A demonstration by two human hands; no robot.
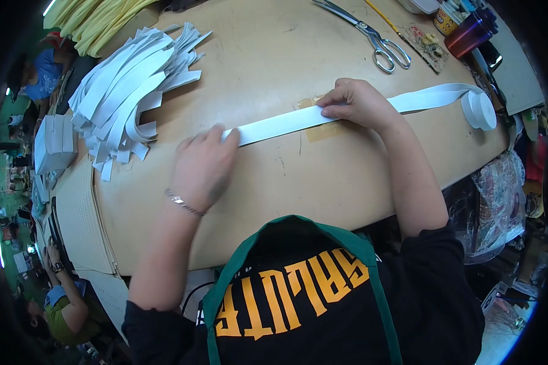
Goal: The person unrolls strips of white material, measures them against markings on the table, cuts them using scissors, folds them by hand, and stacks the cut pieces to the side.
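A person's right grip [356, 104] pinches a white band [277, 126] between thumb and fingers; the left grip [206, 161] lies blurred over the band's other end, and whether it is clenched or merely pressing cannot be told. The band lies flat between the two across the surface [256, 194], over a patch of tape [324, 132]; beyond the right grip it runs slackly to its roll [481, 111]. White strips [125, 85] are heaped beyond the left grip; scissors [376, 40] lie beyond the right. The band looks light, soft and bendable, hardly fragile, though apt to curl or twist where slack; the surest holds would be a flat press near its end and a pinch across its width farther along.
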